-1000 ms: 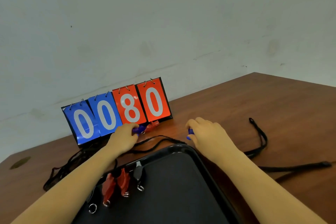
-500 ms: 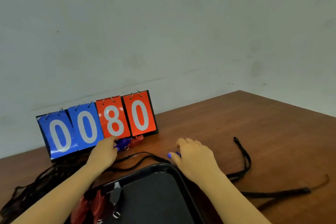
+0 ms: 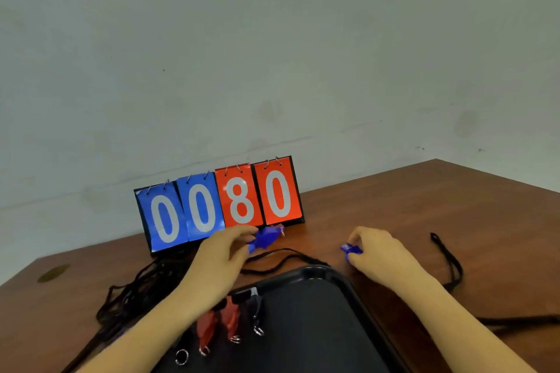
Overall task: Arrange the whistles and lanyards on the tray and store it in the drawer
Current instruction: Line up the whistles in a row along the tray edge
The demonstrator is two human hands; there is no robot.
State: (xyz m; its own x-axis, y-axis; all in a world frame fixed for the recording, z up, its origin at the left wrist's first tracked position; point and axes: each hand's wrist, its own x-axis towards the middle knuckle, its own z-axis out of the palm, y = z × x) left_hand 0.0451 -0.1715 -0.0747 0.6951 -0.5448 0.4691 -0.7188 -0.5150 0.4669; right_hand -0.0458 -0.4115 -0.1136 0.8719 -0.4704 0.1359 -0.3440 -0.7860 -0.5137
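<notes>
My left hand [image 3: 219, 254] pinches a blue whistle [image 3: 264, 238] just in front of the scoreboard. A second blue whistle [image 3: 350, 249] is gripped by my right hand [image 3: 380, 253] above the table, right of the tray's far corner. The black tray [image 3: 315, 274] lies near me. On its left part sit two red whistles [image 3: 218, 322] and a black whistle [image 3: 257, 306] with metal rings. A pile of black lanyards [image 3: 136, 288] lies left of the tray, one strand [image 3: 281, 256] running behind it.
A flip scoreboard [image 3: 219, 206] reading 0080 stands at the back of the wooden table [image 3: 439, 206], close to the wall. Another black lanyard [image 3: 451, 263] loops on the table to the right. A red bit [image 3: 277, 225] shows behind the blue whistle.
My left hand has lifted the blue whistle off the table by the scoreboard. My right hand has raised its blue whistle slightly. The camera view shifted.
</notes>
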